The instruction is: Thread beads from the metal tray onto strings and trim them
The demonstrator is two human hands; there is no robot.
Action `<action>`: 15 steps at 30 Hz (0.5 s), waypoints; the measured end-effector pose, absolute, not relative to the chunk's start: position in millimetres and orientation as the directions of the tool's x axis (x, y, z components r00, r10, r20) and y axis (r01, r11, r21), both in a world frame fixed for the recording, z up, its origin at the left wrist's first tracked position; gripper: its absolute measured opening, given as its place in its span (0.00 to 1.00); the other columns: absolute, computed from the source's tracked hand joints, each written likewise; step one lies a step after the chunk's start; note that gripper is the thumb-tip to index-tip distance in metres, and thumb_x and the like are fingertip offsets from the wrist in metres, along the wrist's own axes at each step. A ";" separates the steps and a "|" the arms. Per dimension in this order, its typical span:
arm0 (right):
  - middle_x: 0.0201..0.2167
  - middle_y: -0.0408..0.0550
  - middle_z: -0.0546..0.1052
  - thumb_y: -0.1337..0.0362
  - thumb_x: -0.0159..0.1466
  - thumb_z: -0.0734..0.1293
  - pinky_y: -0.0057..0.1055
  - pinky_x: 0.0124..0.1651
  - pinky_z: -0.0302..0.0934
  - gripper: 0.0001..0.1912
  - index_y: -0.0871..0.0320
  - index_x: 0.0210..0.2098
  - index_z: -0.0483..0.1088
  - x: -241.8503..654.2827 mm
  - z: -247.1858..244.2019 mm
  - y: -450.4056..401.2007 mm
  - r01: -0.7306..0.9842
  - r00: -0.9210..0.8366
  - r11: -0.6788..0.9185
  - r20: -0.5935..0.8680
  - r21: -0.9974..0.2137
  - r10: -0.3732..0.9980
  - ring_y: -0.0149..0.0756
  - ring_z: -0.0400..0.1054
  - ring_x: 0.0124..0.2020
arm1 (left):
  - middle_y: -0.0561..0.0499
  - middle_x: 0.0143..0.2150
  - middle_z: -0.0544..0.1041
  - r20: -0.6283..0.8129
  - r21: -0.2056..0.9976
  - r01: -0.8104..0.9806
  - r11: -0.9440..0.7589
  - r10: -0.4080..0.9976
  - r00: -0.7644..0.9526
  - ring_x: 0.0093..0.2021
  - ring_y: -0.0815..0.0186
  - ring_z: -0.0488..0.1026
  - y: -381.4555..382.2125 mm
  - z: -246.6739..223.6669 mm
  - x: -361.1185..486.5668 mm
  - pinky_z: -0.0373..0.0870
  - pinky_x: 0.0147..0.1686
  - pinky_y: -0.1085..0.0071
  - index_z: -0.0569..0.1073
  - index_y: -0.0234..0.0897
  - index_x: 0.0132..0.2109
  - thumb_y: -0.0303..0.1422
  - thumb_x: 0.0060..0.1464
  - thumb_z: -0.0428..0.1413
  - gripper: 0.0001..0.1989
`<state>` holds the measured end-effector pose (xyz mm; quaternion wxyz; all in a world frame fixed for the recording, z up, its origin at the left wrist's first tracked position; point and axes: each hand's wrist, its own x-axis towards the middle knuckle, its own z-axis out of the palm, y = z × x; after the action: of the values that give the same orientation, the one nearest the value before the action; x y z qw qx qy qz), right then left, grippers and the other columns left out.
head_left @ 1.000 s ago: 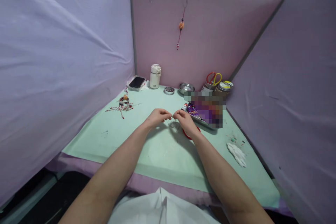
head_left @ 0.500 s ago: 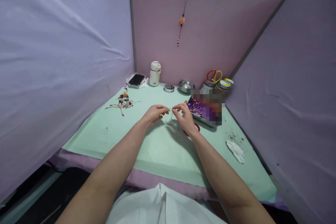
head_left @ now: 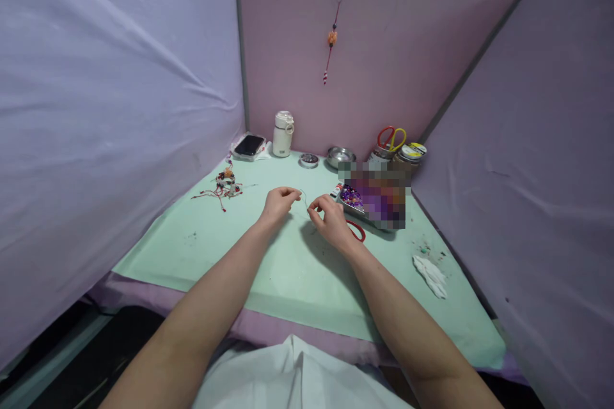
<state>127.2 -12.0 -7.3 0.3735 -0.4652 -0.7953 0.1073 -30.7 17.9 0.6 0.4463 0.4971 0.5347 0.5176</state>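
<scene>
A thin grey cord [head_left: 305, 199] runs across the small gap between my two hands, above the pale green table cover. My left hand [head_left: 281, 202] pinches one part of it between thumb and fingertips. Lower and to the right, my right hand [head_left: 327, 216] is closed in a pinch on the cord too. Red-handled scissors [head_left: 357, 231] lie partly hidden behind my right wrist. Just beyond that hand stands a metal tray of purple beads [head_left: 352, 197], blurred over on its right side.
Beaded red-cord ornaments [head_left: 227, 184] lie at left. Along the back stand a phone [head_left: 249, 146], a white bottle [head_left: 283, 134], a small dish [head_left: 309, 160], a metal bowl [head_left: 341, 158] and a jar with scissors [head_left: 384, 152]. A crumpled white cloth [head_left: 430, 277] lies right. An ornament [head_left: 332, 38] hangs behind.
My right hand has come slightly lower and to the left, and my left hand has shifted a little left. The cord between them now spans from upper left to lower right.
</scene>
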 end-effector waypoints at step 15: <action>0.25 0.45 0.73 0.59 0.60 0.62 0.33 0.37 0.60 0.08 0.56 0.30 0.65 138.7 -1.9 2.0 0.259 -0.156 0.323 0.291 -0.910 0.944 0.35 0.67 0.29 | 0.50 0.35 0.78 0.414 0.692 0.461 -0.556 0.829 0.377 0.37 0.65 0.70 8.8 5.1 -29.2 0.65 0.38 0.70 0.77 0.37 0.35 0.33 0.54 0.51 0.09</action>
<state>138.7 2.0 -1.9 0.4669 -0.4517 -0.6660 0.3668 -29.2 8.8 5.1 0.2396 0.7944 0.4059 0.3831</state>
